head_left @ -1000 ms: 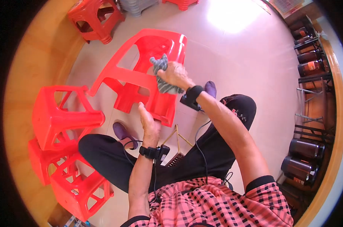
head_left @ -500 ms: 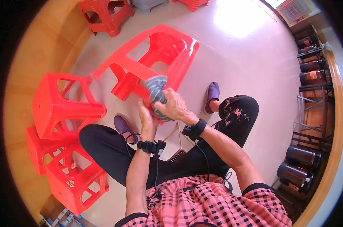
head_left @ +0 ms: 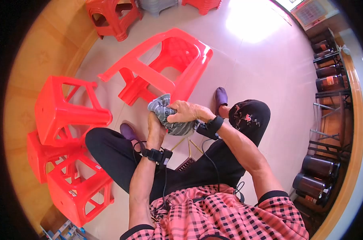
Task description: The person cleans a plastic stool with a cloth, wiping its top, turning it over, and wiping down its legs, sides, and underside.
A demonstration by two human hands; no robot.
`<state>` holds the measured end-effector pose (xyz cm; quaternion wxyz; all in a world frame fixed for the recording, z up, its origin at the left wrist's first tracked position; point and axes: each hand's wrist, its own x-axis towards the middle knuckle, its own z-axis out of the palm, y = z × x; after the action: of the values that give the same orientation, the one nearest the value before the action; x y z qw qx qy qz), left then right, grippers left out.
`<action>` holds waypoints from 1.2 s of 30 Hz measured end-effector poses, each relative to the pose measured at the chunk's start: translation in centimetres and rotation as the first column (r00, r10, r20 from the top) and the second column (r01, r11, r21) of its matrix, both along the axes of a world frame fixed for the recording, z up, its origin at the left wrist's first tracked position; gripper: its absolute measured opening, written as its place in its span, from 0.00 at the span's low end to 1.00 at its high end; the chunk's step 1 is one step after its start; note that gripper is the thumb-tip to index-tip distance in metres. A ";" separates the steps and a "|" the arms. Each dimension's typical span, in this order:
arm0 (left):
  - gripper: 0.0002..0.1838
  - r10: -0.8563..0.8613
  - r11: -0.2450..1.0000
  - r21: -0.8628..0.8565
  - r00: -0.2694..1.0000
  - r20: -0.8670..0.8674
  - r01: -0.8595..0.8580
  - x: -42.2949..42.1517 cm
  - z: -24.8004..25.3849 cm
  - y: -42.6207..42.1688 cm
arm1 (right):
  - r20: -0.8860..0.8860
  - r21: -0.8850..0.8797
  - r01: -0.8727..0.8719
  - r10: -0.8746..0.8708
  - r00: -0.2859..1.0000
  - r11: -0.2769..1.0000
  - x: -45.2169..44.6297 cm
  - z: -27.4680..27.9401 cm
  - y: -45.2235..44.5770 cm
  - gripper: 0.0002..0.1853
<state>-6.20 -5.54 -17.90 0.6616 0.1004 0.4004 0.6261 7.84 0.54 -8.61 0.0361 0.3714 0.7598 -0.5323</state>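
A red plastic stool [head_left: 149, 76] lies tipped on its side on the floor in front of my knees, one leg pointing toward me. My right hand [head_left: 186, 112] is closed on a grey striped cloth [head_left: 177, 127], which covers the near end of that leg. Just left of the cloth is my left hand [head_left: 155, 129], at the same end of the leg. The cloth hides its fingers and what they touch.
More red stools [head_left: 69, 116] stand at the left beside my knee. A darker red stool [head_left: 115, 20] and grey stools [head_left: 155, 5] are at the top. Large brown jars [head_left: 312, 186] line the right wall. A brush-like object [head_left: 186, 164] lies between my legs.
The cloth in my right hand has moved from the stool's upper side down to the near leg end beside my left hand. The stool has turned and shifted slightly.
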 end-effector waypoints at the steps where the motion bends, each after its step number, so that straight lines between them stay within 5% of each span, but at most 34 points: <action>1: 0.19 0.040 0.999 -0.014 0.999 -0.028 -0.041 0.7 1.0 -0.3 | -0.026 0.026 0.028 -0.028 0.999 0.999 0.4 -0.3 -0.5 0.27; 4: 0.20 0.083 0.996 -0.024 0.991 -0.106 -0.086 1.5 1.3 -0.5 | -0.038 0.069 0.054 -0.052 0.998 0.996 1.7 -1.3 -2.1 0.28; 6: 0.24 0.099 0.994 -0.049 0.994 -0.043 -0.101 1.1 0.2 -0.9 | -0.201 -0.044 0.271 -0.274 0.940 0.962 2.7 -1.6 -4.0 0.28; 8: 0.26 0.134 0.980 -0.148 0.991 -0.008 -0.134 0.6 1.4 -0.2 | -0.204 -0.057 0.301 -0.306 0.930 0.952 4.0 -3.7 -4.9 0.26; 10: 0.28 0.168 0.958 -0.239 0.985 0.026 -0.157 -0.2 1.9 0.6 | 0.164 -0.018 0.060 -0.056 0.985 0.998 5.6 -5.3 -5.6 0.25; 12: 0.30 0.104 0.977 -0.184 0.994 -0.016 -0.105 -1.3 2.0 1.1 | 0.080 0.011 0.187 -0.187 0.979 0.982 6.6 -5.4 -6.1 0.23; 14: 0.29 0.058 0.986 -0.155 0.997 -0.056 -0.066 -1.6 1.9 0.3 | -0.066 -0.068 0.659 -0.663 0.746 0.749 6.7 -5.0 -5.0 0.20; 16: 0.31 -0.203 0.977 -0.027 0.894 -0.399 0.210 -2.3 0.1 -0.1 | -0.287 -0.157 0.792 -0.795 0.535 0.590 6.7 -6.4 -2.3 0.18; 18: 0.33 -0.217 0.976 -0.067 0.907 -0.360 0.207 -2.2 0.0 -0.2 | -0.233 -0.276 0.820 -0.863 0.449 0.501 6.6 -6.7 -0.5 0.20; 20: 0.35 -0.219 0.975 -0.106 0.921 -0.322 0.195 -2.1 0.2 0.0 | -0.147 0.135 0.784 -0.771 0.620 0.605 5.4 -7.8 0.7 0.21; 26: 0.38 -0.249 0.969 -0.061 0.932 -0.264 0.241 -2.9 0.7 0.1 | -0.328 0.094 0.761 -0.702 0.633 0.642 1.5 -8.0 -6.1 0.21; 28: 0.38 -0.198 0.979 -0.119 0.885 -0.422 0.162 -2.3 0.6 0.1 | -0.337 0.207 0.666 -0.587 0.736 0.716 1.3 -8.3 -8.0 0.21; 32: 0.37 -0.237 0.971 -0.097 0.873 -0.427 0.216 -2.9 1.5 0.3 | -0.097 0.181 0.423 -0.412 0.906 0.888 2.6 -4.6 -8.1 0.22; 34: 0.29 -0.331 0.937 -0.195 0.563 -0.757 0.290 -3.0 3.2 0.8 | -0.249 0.095 0.388 -0.355 0.901 0.917 3.6 -2.2 -6.1 0.21; 35: 0.29 -0.328 0.938 -0.187 0.564 -0.758 0.293 -3.4 3.5 1.1 | -0.243 0.121 0.384 -0.347 0.906 0.916 4.0 -0.9 -4.6 0.20; 36: 0.24 -0.347 0.902 -0.196 0.373 -0.860 0.385 -3.9 3.6 1.6 | -0.244 0.128 0.388 -0.350 0.904 0.913 4.2 -0.1 -3.0 0.20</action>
<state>-10.12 -3.95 -14.29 0.4785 0.5060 0.6380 0.3285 11.99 -2.47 -8.68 -0.1810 0.4506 0.7182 -0.4983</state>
